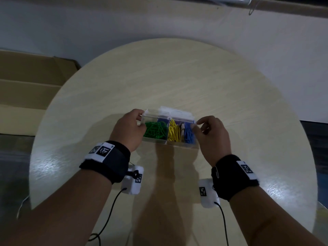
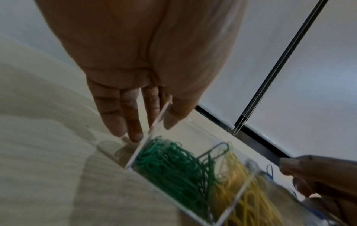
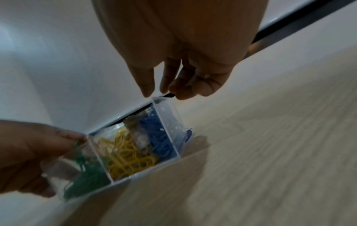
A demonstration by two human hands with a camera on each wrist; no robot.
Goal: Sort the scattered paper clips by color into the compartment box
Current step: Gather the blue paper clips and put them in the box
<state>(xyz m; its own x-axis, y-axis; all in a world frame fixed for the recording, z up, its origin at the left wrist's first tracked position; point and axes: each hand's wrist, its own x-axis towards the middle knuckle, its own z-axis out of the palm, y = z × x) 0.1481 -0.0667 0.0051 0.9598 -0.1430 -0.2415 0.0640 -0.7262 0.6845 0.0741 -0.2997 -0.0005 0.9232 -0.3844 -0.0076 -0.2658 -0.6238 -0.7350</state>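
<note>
Item: compartment box (image 1: 169, 129), clear hard plastic, sitting on the round table (image 1: 177, 82) near the person's edge, between both hands.
Lid: hinged lid (image 1: 168, 112) appearing to be standing partly raised along the far side; its exact angle is hard to tell.
Contents, left section: green clips (image 1: 155, 130) lying in a tangled heap.
Contents, middle section: yellow clips (image 1: 174, 133) piling up against the divider.
Contents, right section: blue clips (image 1: 189, 134) filling the end; something pale is showing between yellow and blue, unclear what.
Left hand: left hand (image 1: 128, 129) gripping the box's left end wall, thumb inside and fingers (image 2: 133, 122) lying outside.
Right hand: right hand (image 1: 212, 137) pinching at the top right corner of the box or lid; fingertips (image 3: 179, 93) closing on the edge.
Handling, box: probably light and rigid; smooth walls are likely slipping under a loose hold, and thin plastic may be cracking if squeezed.
Handling, clips: small springy wire, hooking together, likely spilling if the box is tipping.
Where to hold: judging best at both short ends, low on the walls, keeping it level.
Loose clips: none showing on the table.
</note>
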